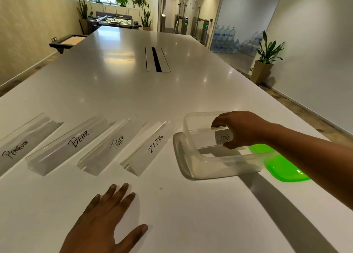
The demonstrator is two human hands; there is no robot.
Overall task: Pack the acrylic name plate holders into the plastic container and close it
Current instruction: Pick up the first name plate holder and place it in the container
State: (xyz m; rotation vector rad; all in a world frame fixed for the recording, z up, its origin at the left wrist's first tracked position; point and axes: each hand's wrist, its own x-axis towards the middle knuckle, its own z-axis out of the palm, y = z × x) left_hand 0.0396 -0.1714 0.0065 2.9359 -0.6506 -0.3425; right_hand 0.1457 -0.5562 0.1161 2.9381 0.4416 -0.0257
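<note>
A clear plastic container (193, 163) stands open on the white table (133, 92), right of centre. My right hand (242, 128) reaches over its far side and is shut on an acrylic name plate holder marked DOG (206, 136), held inside the container. Left of it lie several more holders side by side: ZEBRA (150, 149), TIGER (112, 144), BEAR (72, 144) and PENGUIN (21, 147). A bright green lid (282, 166) lies flat just right of the container, partly under my forearm. My left hand (107, 218) rests flat on the table near the front, fingers spread, holding nothing.
A cable slot (157, 59) runs along the table's middle, far from the work. A dark tray (66, 41) juts out at the far left edge. A potted plant (265, 61) stands on the floor at the right wall.
</note>
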